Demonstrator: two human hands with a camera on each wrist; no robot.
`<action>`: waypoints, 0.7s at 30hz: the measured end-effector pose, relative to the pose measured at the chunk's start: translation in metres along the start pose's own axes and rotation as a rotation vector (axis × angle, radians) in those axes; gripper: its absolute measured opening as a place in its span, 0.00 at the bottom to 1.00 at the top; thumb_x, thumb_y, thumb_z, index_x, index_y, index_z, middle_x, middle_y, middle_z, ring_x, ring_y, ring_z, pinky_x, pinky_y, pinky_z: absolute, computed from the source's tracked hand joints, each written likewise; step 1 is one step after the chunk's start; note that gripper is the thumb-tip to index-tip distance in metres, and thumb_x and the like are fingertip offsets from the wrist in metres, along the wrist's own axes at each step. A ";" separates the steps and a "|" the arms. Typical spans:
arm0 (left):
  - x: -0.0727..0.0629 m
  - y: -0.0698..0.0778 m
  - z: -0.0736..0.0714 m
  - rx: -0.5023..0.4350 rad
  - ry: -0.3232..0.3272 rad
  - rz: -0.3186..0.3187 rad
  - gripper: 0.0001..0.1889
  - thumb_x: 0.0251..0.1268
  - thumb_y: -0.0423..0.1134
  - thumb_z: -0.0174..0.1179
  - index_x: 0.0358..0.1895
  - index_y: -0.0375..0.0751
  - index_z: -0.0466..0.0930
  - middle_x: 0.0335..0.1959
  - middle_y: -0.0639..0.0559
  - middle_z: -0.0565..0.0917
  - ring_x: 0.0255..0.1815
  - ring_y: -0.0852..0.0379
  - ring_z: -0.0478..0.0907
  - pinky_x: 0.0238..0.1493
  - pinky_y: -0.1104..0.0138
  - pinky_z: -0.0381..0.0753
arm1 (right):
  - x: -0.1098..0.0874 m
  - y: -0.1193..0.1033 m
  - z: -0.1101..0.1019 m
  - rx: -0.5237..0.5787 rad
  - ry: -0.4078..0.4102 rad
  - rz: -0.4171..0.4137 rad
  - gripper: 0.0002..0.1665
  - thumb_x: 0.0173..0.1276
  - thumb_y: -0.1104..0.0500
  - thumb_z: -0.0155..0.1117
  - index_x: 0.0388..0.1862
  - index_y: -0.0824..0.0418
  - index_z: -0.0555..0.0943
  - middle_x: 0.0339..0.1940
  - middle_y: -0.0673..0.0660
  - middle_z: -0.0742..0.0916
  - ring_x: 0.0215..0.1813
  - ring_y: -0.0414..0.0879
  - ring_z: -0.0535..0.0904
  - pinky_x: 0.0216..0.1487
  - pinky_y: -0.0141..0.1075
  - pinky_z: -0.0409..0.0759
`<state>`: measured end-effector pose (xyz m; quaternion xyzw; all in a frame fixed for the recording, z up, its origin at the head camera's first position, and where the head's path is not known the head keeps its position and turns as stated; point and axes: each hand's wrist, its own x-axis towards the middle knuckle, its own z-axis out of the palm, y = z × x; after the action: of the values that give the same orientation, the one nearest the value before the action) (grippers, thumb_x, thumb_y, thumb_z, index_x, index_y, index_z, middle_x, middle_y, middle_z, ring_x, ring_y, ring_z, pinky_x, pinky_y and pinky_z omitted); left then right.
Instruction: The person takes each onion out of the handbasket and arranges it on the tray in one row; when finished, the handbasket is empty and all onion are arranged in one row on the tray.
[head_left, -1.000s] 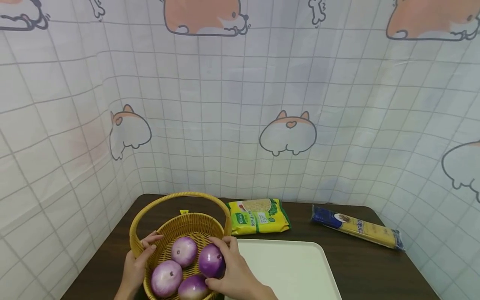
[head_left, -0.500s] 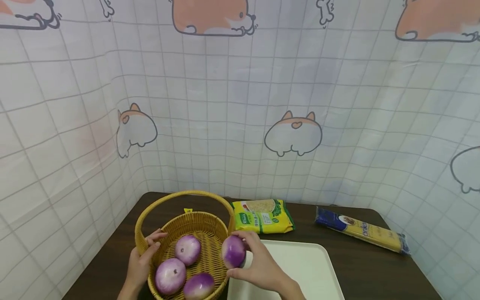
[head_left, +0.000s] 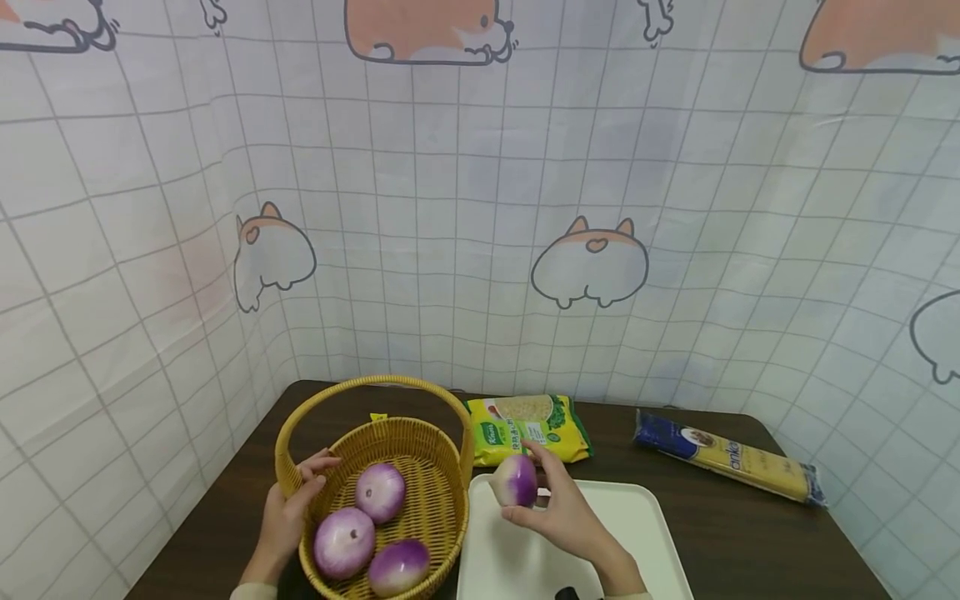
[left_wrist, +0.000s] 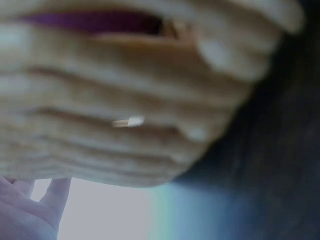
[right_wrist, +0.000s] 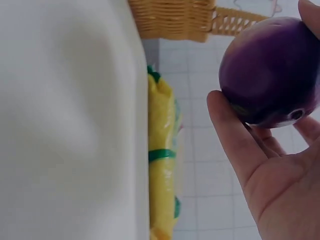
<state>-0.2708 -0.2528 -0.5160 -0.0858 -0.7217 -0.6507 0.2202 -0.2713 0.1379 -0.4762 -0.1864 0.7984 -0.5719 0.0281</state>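
A purple-and-white onion (head_left: pixel 516 481) is held up in the fingers and thumb of my right hand (head_left: pixel 558 512), above the white tray (head_left: pixel 660 533). In the right wrist view the same onion (right_wrist: pixel 270 70) looks dark purple and glossy, with a small round mark at one end. My left hand (head_left: pixel 285 512) grips the yellow wicker basket (head_left: pixel 442 450) at its left rim, by the foot of the handle. Inside lie three more onions (head_left: pixel 343 543). Blurred wicker (left_wrist: pixel 110 95) fills much of the left wrist view, with part of the left hand (left_wrist: pixel 30 210) at the lower left.
Behind the tray lies a yellow and green food packet (head_left: pixel 528 429). A long blue and yellow pasta packet (head_left: pixel 731 458) lies at the right on the dark table (head_left: pixel 750 533). A grid-patterned curtain (head_left: pixel 450 250) surrounds the back and sides. A small black object (head_left: pixel 567 593) shows at the bottom edge.
My right hand has lifted one onion out of the basket and carried it right, over the tray. My left hand has stayed on the basket rim.
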 end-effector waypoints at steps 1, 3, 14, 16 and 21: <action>0.001 0.000 -0.001 0.005 -0.007 0.002 0.11 0.72 0.26 0.48 0.27 0.27 0.64 0.50 0.30 0.81 0.65 0.61 0.71 0.60 0.78 0.66 | 0.000 0.002 0.000 0.005 -0.005 0.004 0.52 0.55 0.55 0.77 0.75 0.55 0.59 0.66 0.62 0.68 0.55 0.54 0.76 0.50 0.39 0.82; 0.002 -0.001 -0.002 0.016 -0.020 0.003 0.11 0.72 0.26 0.48 0.27 0.27 0.64 0.50 0.31 0.81 0.65 0.62 0.70 0.60 0.78 0.66 | 0.001 0.007 0.001 0.014 -0.015 0.005 0.51 0.55 0.58 0.77 0.74 0.57 0.60 0.66 0.62 0.67 0.54 0.53 0.75 0.49 0.37 0.82; 0.013 -0.004 -0.002 0.008 -0.080 0.041 0.12 0.74 0.29 0.48 0.40 0.18 0.74 0.52 0.29 0.80 0.67 0.58 0.69 0.62 0.78 0.64 | 0.008 0.029 0.007 -0.072 0.018 0.053 0.50 0.49 0.58 0.81 0.66 0.66 0.63 0.55 0.63 0.76 0.50 0.53 0.78 0.47 0.39 0.81; 0.015 -0.005 -0.001 0.009 -0.081 0.041 0.12 0.74 0.29 0.48 0.37 0.18 0.73 0.52 0.28 0.80 0.67 0.58 0.69 0.62 0.78 0.65 | 0.009 0.033 0.010 -0.085 0.012 0.057 0.51 0.49 0.57 0.81 0.68 0.65 0.62 0.57 0.63 0.75 0.51 0.54 0.77 0.47 0.39 0.80; 0.014 -0.007 -0.002 0.003 -0.068 0.028 0.12 0.74 0.29 0.47 0.36 0.18 0.72 0.52 0.28 0.80 0.66 0.60 0.70 0.61 0.79 0.65 | 0.010 0.040 0.017 -0.119 -0.041 0.062 0.54 0.50 0.55 0.79 0.73 0.60 0.60 0.64 0.64 0.72 0.57 0.54 0.74 0.52 0.43 0.77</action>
<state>-0.2858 -0.2579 -0.5163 -0.1176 -0.7284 -0.6431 0.2050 -0.2867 0.1305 -0.5175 -0.1745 0.8356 -0.5184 0.0507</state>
